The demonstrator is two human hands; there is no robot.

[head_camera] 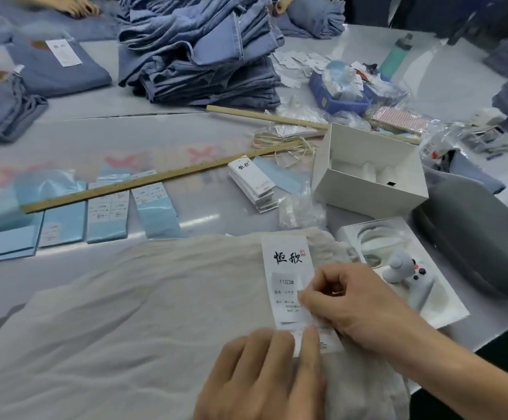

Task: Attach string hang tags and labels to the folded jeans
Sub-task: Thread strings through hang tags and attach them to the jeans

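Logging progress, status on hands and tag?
Both hands pressing hang tag onto pale garment. Left fingers flat, right curled. Nothing obstructing.

Bright, even light from above, no dark spots. The shiny pale grey table (186,213) shows white glare streaks near the light blue label packs w/ clear wrap (107,216). Shadows are soft & faint. Edges bend: the long wooden ruler (155,177) looks a bit curved. Far blue folded jeans pile (204,53) & top corners are blurry. Whole pic a bit soft.
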